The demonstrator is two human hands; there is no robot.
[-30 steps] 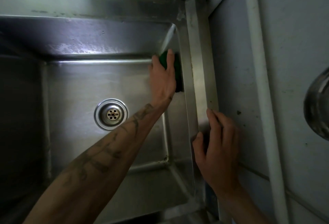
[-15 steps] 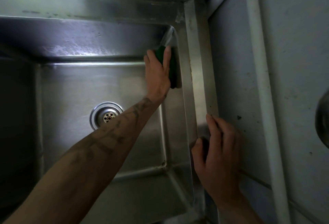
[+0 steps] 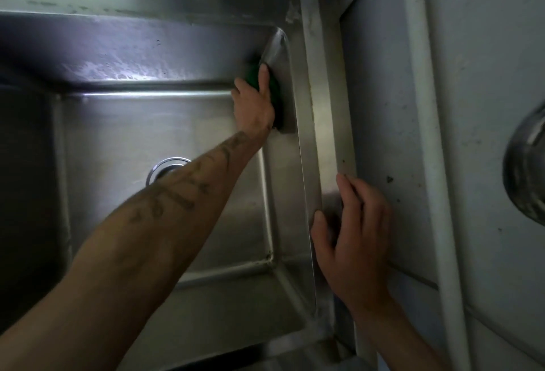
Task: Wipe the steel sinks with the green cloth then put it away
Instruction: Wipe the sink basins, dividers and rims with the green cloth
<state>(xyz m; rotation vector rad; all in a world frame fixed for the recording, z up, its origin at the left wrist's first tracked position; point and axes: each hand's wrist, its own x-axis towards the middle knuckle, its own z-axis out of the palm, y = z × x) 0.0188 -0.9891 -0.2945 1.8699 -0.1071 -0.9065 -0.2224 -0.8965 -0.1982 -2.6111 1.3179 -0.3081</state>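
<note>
A deep steel sink fills the left and middle of the head view. The green cloth lies flat against the sink's right inner wall, close to the far right corner. My left hand presses it there with straight fingers, covering most of it. My left forearm reaches across the basin and hides part of the drain. My right hand rests on the sink's right rim, fingers relaxed, thumb at the inner edge.
A grey wall panel with a white pipe runs along the right of the sink. A rounded steel object juts in at the right edge. The wall behind the sink is stained and peeling.
My left hand has slid the cloth a little farther along the right wall toward the far corner. My right hand stays on the rim.
</note>
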